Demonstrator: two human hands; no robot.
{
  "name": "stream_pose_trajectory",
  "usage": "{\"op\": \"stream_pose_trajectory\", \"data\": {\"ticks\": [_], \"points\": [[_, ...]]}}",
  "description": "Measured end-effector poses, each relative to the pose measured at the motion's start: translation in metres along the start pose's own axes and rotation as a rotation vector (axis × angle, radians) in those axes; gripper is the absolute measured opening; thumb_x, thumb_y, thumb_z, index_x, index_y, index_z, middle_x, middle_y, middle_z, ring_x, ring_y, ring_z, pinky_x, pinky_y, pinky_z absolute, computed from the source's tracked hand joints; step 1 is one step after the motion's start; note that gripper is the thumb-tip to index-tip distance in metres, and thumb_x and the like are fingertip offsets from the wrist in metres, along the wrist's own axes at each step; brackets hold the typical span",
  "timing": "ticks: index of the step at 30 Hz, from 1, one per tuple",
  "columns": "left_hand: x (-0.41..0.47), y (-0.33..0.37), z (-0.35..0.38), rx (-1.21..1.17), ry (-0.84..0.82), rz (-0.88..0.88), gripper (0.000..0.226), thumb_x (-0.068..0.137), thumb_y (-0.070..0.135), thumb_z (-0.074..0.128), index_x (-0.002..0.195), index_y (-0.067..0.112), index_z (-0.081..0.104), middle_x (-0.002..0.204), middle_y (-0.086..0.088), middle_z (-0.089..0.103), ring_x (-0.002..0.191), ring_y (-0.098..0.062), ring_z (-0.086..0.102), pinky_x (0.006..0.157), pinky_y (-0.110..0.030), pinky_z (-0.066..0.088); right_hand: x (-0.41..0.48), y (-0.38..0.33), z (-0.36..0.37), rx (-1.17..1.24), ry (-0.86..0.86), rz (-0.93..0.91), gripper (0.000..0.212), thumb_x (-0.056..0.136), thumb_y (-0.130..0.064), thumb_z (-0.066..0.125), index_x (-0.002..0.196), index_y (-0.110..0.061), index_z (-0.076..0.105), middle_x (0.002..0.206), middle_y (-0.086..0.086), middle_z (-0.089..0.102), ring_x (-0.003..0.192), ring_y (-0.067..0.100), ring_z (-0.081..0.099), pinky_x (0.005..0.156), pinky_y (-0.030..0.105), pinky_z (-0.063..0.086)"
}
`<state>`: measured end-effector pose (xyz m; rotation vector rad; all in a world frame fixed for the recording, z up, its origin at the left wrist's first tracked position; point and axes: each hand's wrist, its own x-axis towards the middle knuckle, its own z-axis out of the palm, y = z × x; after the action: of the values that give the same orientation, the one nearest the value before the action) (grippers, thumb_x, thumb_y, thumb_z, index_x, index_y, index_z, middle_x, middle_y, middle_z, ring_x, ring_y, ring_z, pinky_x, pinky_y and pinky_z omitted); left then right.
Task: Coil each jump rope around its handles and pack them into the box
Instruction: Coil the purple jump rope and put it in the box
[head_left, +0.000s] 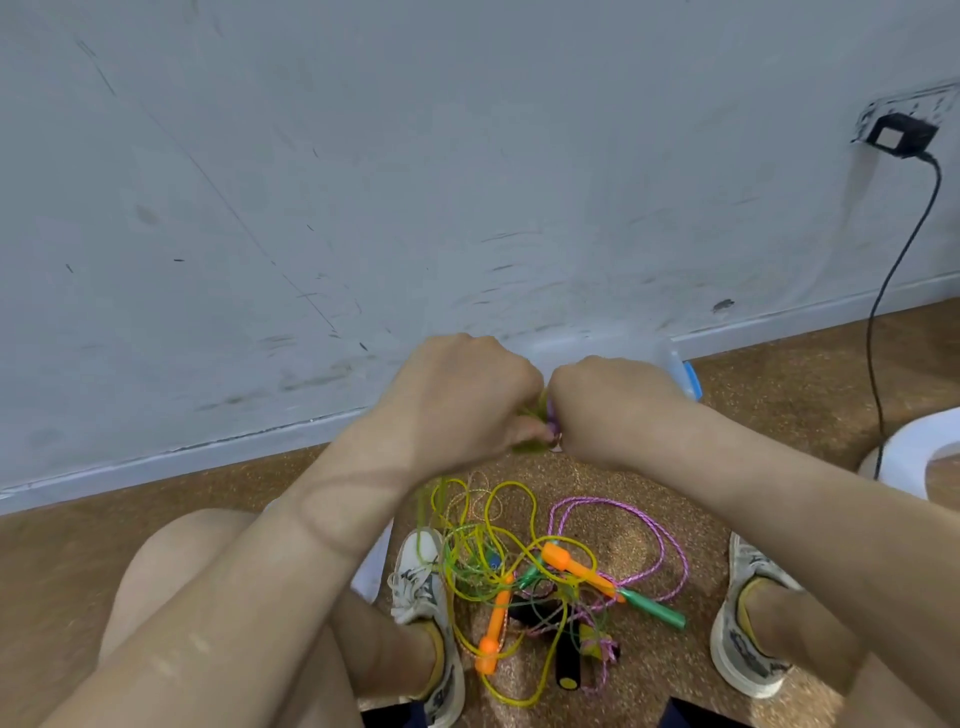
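Head view: left hand (462, 395) and right hand (613, 410) knuckles-up, fists close together, fingers of both curled round yellow-green jump rope (525, 448), just in front of clear box (670, 358). Tangled ropes (519, 571) nearer than box.

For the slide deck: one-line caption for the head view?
Left hand and right hand grip a yellow-green rope bundle above tangled coloured jump ropes on a brown floor.

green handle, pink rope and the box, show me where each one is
green handle (657, 608): head view, middle of its shaft.
pink rope (649, 519): head view, top right of its loop.
box (634, 345): head view, its clear upper wall.
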<state>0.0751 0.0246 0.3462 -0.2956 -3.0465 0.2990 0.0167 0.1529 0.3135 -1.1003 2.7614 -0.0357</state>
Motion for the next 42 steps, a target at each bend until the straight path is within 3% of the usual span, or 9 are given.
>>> {"op": "stream_pose_trajectory", "data": {"ticks": [4,8,15,18,21,25,31,37,42], "points": [[0.005,-0.021,0.001,-0.555,-0.187,-0.105,0.047,0.053,0.058,0.082,0.062,0.017,0.06,0.048,0.008,0.052,0.051,-0.011,0.042,0.05,-0.028,0.031,-0.011,0.001,-0.015,-0.052,-0.093,-0.228,0.005,0.087,-0.028,0.058,0.083,-0.024,0.058,0.086,0.0,0.057,0.087,0.026,0.061,0.066,0.028,0.041],[0.009,-0.023,0.013,-1.044,-0.363,-0.017,0.04,0.053,0.031,0.089,0.052,0.015,0.053,0.043,0.011,0.037,0.046,-0.006,0.029,0.044,-0.02,0.022,-0.014,0.008,-0.021,-0.087,-0.148,-0.387,0.033,0.083,-0.026,0.061,0.064,-0.023,0.034,0.067,-0.006,0.043,0.072,0.024,0.052,0.057,0.027,0.037],[0.016,-0.033,0.047,-1.547,-0.278,-0.147,0.048,0.076,0.055,0.068,0.049,0.018,0.051,0.043,0.01,0.04,0.039,-0.002,0.032,0.038,-0.015,0.028,-0.014,0.011,-0.023,0.531,-0.203,-0.395,0.039,0.07,-0.008,0.076,0.052,-0.018,0.043,0.043,-0.008,0.039,0.043,0.007,0.036,0.046,0.018,0.03],[0.019,-0.028,0.061,-1.801,-0.207,-0.499,0.039,0.103,0.02,0.036,0.068,0.015,0.051,0.045,0.008,0.046,0.036,-0.001,0.035,0.034,-0.013,0.027,-0.008,0.027,-0.03,0.794,-0.023,-0.229,0.021,0.07,-0.003,0.078,0.063,-0.007,0.058,0.051,-0.009,0.042,0.05,0.004,0.036,0.05,0.022,0.031],[0.021,-0.008,0.058,-1.772,-0.102,-0.456,0.036,0.103,0.016,0.032,0.072,0.012,0.05,0.049,0.003,0.034,0.038,-0.003,0.019,0.036,-0.012,0.012,-0.002,0.035,-0.03,1.089,0.083,-0.06,0.022,0.072,0.006,0.073,0.064,-0.005,0.056,0.046,-0.009,0.042,0.042,0.003,0.033,0.042,0.015,0.029],[0.013,0.013,0.055,-1.713,-0.128,-0.406,0.043,0.103,0.032,0.033,0.083,0.008,0.063,0.051,-0.002,0.035,0.035,-0.009,0.027,0.038,-0.016,0.021,0.011,0.033,-0.018,1.321,0.192,0.172,0.036,0.074,0.007,0.068,0.059,-0.015,0.044,0.042,-0.006,0.037,0.032,0.004,0.028,0.034,0.014,0.022],[0.002,-0.004,0.048,-0.427,-0.024,-0.175,0.018,0.097,0.03,0.046,0.106,0.022,0.059,0.093,-0.007,0.068,0.095,-0.034,0.06,0.069,-0.037,0.043,0.023,0.045,-0.005,0.684,0.231,0.276,0.026,0.072,-0.014,0.07,0.057,-0.013,0.049,0.055,0.002,0.048,0.053,0.019,0.045,0.048,0.026,0.032],[-0.006,-0.009,0.027,0.026,0.027,-0.054,0.03,0.093,0.045,0.046,0.109,0.024,0.059,0.1,-0.008,0.067,0.098,-0.035,0.061,0.07,-0.037,0.043,0.022,0.026,0.008,0.153,0.169,0.174,0.008,0.081,-0.026,0.061,0.078,-0.02,0.055,0.087,0.009,0.062,0.079,0.031,0.057,0.063,0.028,0.038],[0.002,-0.018,0.014,-0.188,-0.069,-0.125,0.051,0.059,0.068,0.072,0.091,0.03,0.058,0.073,0.008,0.063,0.076,-0.016,0.057,0.06,-0.029,0.035,0.003,0.008,0.011,-0.062,0.044,-0.045,0.009,0.085,-0.029,0.059,0.092,-0.024,0.062,0.102,0.007,0.066,0.097,0.031,0.064,0.068,0.03,0.04]]}}
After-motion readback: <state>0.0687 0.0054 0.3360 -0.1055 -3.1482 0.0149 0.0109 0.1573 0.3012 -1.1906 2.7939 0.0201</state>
